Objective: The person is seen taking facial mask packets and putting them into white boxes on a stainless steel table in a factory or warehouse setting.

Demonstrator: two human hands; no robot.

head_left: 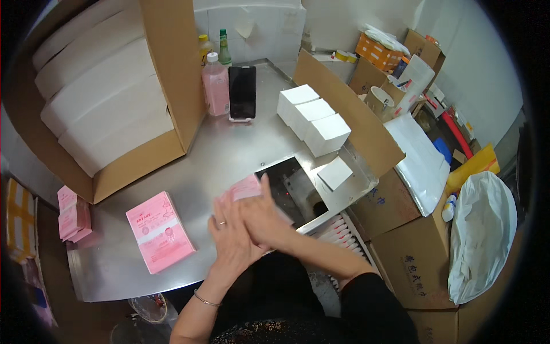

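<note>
Beside the black inset [309, 196], your left hand [232, 241] and right hand [259, 219] overlap at a pink packet [246, 187]; I can't tell the grip, but slackness could drop it.

Lettering [415, 276] on pink packet [162, 246], brown carton [424, 261].

Shiny steel worktable [209, 157], white tiled wall [278, 28] behind it, plain pale wall [484, 74] at right
</note>
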